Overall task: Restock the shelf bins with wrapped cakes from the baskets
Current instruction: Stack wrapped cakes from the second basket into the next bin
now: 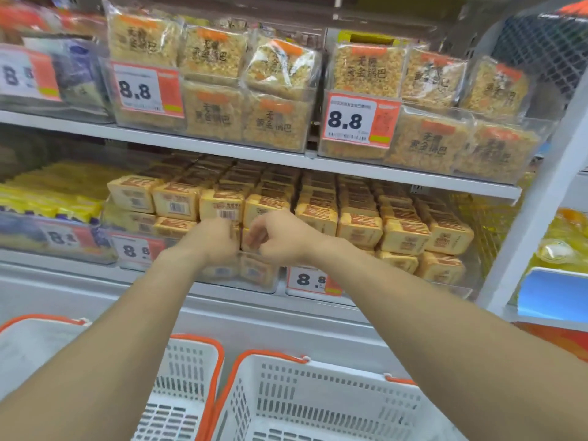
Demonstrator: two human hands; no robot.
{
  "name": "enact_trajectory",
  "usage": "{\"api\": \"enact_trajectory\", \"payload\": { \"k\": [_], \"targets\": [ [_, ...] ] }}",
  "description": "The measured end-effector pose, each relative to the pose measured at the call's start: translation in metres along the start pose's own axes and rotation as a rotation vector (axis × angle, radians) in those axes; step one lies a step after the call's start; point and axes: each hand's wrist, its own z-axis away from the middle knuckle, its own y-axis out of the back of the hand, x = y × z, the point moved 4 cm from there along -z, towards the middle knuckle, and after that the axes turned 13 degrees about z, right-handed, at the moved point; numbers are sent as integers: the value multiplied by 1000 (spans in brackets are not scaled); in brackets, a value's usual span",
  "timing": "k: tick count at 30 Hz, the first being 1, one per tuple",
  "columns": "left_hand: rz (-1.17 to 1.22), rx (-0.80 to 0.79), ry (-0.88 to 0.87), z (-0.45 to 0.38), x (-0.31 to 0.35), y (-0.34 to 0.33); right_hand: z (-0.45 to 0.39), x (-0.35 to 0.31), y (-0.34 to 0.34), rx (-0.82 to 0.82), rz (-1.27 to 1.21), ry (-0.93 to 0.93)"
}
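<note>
**Wrapped cakes fill the lower shelf bin as both my hands reach in**

Wrapped cakes (288, 214), yellow with brown labels, stand stacked in rows in the clear shelf bin (254, 283) on the lower shelf, and more fill the neighbouring bin (458, 289) to the right. My left hand (211, 238) and my right hand (275, 237) meet at the front of the stack, just above the bin's clear front wall. Both have their fingers curled against the cakes of the front row; motion blur hides the fingertips, so I cannot tell whether either hand actually holds a pack. Below my forearms sit three white baskets with orange rims: one at far left (28, 342), a middle one (191, 370) and a right one (318, 393). On the shelf above, bagged rice crisps (216, 111) stand behind 8.8 price tags (358, 120).
</note>
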Motion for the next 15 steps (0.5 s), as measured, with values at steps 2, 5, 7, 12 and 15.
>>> {"api": "enact_trajectory", "payload": {
  "k": [2,5,7,12,15],
  "targets": [
    [57,10,-36,-4,-6,-2,-14,2,-6,-50,118,-10],
    [135,12,-59,-5,-8,-2,-27,2,-6,-65,225,-50],
    [214,32,-65,-4,-8,3,-31,-4,-3,-78,260,-59],
    [265,175,-8,2,-25,47,-36,-14,0,-98,209,-70],
    [225,232,74,0,-50,52,-48,-24,0,-82,31,-50]
  ]
}}
